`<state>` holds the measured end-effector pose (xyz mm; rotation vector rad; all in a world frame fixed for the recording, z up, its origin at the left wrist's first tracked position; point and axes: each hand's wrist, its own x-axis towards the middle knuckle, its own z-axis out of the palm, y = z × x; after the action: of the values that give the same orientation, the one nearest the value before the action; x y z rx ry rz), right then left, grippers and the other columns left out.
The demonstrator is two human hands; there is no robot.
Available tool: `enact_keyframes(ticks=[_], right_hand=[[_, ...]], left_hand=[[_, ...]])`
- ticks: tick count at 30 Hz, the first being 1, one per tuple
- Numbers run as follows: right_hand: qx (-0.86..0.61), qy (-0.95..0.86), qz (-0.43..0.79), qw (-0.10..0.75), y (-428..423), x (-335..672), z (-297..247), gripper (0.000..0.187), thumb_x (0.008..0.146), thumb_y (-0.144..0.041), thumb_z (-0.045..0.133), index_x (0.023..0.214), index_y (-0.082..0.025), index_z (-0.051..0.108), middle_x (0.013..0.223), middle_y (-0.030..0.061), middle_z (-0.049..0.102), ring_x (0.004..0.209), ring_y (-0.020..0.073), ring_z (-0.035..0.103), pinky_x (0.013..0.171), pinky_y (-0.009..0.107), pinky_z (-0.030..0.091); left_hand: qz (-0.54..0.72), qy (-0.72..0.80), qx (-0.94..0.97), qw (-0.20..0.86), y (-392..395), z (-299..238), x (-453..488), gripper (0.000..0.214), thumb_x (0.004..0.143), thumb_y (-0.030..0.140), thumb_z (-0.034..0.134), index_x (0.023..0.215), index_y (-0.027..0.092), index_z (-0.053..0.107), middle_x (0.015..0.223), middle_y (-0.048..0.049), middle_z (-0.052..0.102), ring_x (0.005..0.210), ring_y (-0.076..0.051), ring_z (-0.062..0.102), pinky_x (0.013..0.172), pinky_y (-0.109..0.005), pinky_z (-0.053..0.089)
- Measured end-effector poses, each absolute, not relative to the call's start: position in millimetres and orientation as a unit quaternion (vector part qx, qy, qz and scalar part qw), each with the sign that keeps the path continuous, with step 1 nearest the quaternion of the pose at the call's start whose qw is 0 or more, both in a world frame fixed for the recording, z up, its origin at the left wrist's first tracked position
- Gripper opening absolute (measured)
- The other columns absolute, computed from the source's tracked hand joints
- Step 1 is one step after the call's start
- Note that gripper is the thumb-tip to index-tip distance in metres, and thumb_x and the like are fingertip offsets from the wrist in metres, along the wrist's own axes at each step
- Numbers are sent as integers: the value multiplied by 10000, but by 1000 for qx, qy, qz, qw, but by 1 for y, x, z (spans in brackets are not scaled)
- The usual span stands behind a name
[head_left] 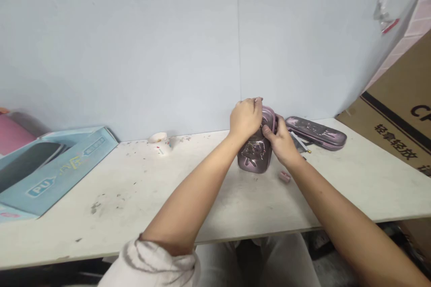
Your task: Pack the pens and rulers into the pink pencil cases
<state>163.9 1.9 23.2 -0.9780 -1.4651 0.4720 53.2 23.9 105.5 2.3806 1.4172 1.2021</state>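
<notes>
A dark purple pencil case [254, 157] with a shiny printed figure stands on end on the table, tilted slightly. My left hand [247, 117] is closed at its upper left edge; the fingertips are mostly hidden behind the hand. Round the right edge wraps my right hand [282, 140], thumb on the front face and fingers behind. Just below my right hand lies a small pink block [284, 176], perhaps a sharpener. A second long dark purple case [316, 132] rests behind my right hand, with a grey packet [298, 142] partly hidden beside it.
A paper cup [159, 144] stands near the wall [151, 54]. At the left is a light blue box [67, 170] with a dark item inside. Large cardboard boxes [393, 112] stand beyond the right end of the white table [134, 206]. Dark specks mark the tabletop.
</notes>
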Motion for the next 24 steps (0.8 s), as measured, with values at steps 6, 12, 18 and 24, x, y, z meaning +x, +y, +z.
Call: enact_keyframes(ticks=[6,12,18,24], right_hand=[[-427,-591,223,647,3,166,12,536,805,-486,472,1245,-215,328,1263,101,482,1132,202,478,962,374,373],[-447,-590,214,638,-7,160,11,545,818,-502,435,1266,-217,313,1273,111,479,1140,205,473,964,390,362],[-554,-577,230,555,-17,155,-24,586,840,-554,304,1273,-162,346,1283,152,464,1199,229,424,1000,399,311],[-532,-619,237,526,-20,104,-10,600,845,-494,325,1327,-139,297,1341,158,417,1223,229,410,1023,400,290]], left_hand=[[541,445,666,256,41,87,51,477,909,332,193,1084,164,604,1137,-40,617,1089,-163,532,936,-268,378],[575,482,529,396,44,48,37,492,889,416,240,1074,90,559,1052,-98,641,942,-188,602,782,-290,477],[505,461,647,339,4,2,24,498,916,430,171,1268,145,379,1321,-107,458,1224,-170,422,996,-293,353],[547,447,644,292,-24,-12,-25,571,881,333,361,1352,105,131,1362,-180,362,1247,-202,389,1039,-345,299]])
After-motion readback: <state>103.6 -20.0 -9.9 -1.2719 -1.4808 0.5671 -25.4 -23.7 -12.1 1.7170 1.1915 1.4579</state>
